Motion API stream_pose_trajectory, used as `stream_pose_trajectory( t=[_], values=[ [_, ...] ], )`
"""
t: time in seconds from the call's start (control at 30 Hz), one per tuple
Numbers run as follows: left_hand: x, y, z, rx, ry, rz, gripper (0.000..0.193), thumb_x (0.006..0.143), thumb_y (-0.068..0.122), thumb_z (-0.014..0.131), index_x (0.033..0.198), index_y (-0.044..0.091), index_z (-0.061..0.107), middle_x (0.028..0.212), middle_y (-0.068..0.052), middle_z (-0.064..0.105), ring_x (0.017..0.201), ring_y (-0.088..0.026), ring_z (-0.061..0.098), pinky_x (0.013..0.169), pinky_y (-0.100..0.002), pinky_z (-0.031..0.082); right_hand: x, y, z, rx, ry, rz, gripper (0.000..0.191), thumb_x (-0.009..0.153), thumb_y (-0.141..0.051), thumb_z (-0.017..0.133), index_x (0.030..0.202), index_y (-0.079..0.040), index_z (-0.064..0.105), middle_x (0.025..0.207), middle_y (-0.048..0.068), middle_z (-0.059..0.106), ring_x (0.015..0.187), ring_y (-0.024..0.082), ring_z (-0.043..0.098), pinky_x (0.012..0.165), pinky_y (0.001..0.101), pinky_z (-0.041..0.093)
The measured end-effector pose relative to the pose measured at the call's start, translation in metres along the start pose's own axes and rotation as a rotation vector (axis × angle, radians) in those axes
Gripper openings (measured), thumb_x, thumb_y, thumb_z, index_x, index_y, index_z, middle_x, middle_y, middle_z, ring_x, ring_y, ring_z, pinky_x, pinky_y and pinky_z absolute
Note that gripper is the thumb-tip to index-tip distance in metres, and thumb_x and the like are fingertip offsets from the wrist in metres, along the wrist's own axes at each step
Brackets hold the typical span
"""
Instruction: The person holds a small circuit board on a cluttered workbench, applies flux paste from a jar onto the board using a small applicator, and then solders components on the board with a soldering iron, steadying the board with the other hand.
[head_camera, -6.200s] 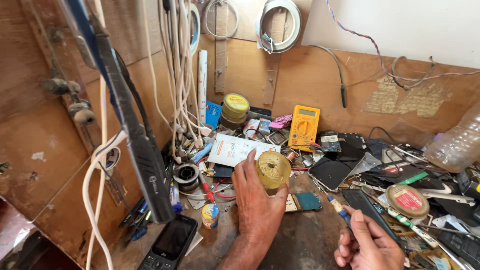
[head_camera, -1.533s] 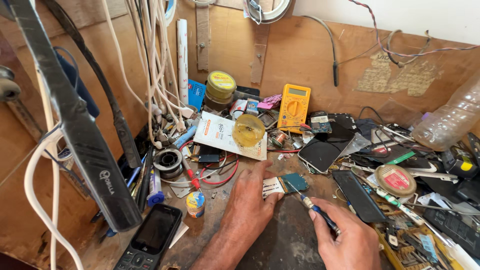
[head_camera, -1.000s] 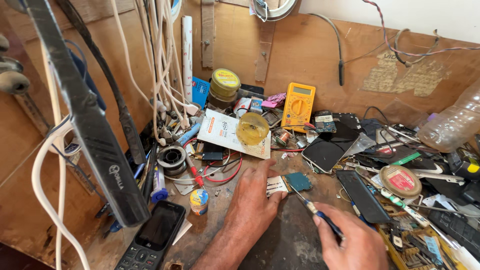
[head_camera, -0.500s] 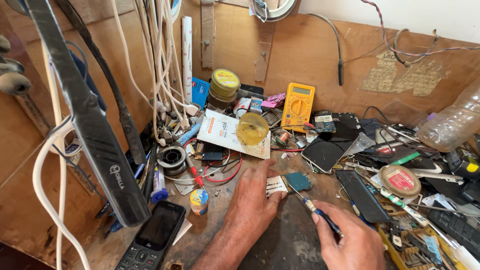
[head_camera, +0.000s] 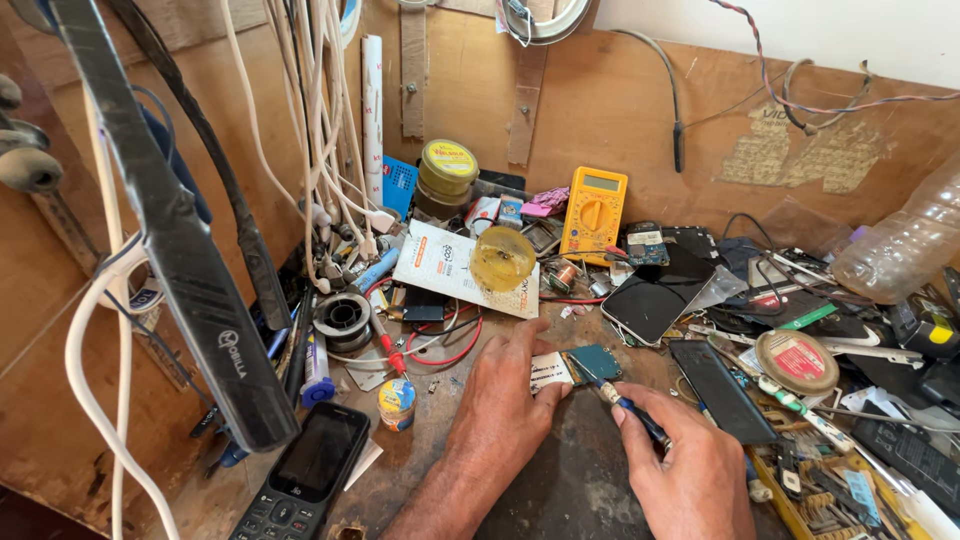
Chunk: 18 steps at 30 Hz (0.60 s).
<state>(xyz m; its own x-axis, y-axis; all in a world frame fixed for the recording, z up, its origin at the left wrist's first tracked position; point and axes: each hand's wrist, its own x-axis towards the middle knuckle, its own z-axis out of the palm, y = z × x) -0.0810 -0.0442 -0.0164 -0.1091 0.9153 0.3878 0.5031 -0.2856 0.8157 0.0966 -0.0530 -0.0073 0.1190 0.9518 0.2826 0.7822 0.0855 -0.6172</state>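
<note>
Two hands, left hand (head_camera: 510, 385) and right hand (head_camera: 680, 465), clutter-hemmed around circuit board (head_camera: 592, 362)

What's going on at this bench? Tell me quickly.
A person is working on a small circuit board at a cluttered wooden workbench. The left hand lies flat on the bench, its fingers pinning the board and the white piece beside it. The right hand holds a thin blue-handled tool with its tip at the board's edge. A yellow multimeter, a solder spool and a keypad phone lie around them.
</note>
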Motion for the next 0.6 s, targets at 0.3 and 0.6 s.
stream_pose_trajectory(
  t=[0.3, 0.6],
  values=[
    [0.001, 0.001, -0.003, 0.02, -0.048, -0.08, 0.062, 0.081, 0.008, 0.078, 0.138, 0.006, 0.053, 0.11, -0.015, 0.069, 0.107, -0.036, 0.064, 0.092, -0.046, 0.051, -0.003, 0.01, -0.016, 0.074, 0.022, 0.11, 0.027, 0.086, -0.027, 0.081, 0.112, -0.02, 0.081, 0.088, 0.007, 0.085, 0.077, 0.012, 0.078, 0.074, 0.0298, 0.057],
    [-0.003, -0.001, 0.0, 0.035, -0.007, 0.045, 0.06, 0.08, 0.01, 0.078, 0.135, 0.003, 0.053, 0.114, -0.014, 0.069, 0.111, -0.037, 0.059, 0.097, -0.049, 0.045, 0.004, 0.032, 0.004, 0.235, 0.04, 0.038, 0.027, 0.086, -0.018, 0.076, 0.112, -0.012, 0.081, 0.087, 0.005, 0.079, 0.077, 0.005, 0.072, 0.073, 0.0251, 0.056]
  ],
)
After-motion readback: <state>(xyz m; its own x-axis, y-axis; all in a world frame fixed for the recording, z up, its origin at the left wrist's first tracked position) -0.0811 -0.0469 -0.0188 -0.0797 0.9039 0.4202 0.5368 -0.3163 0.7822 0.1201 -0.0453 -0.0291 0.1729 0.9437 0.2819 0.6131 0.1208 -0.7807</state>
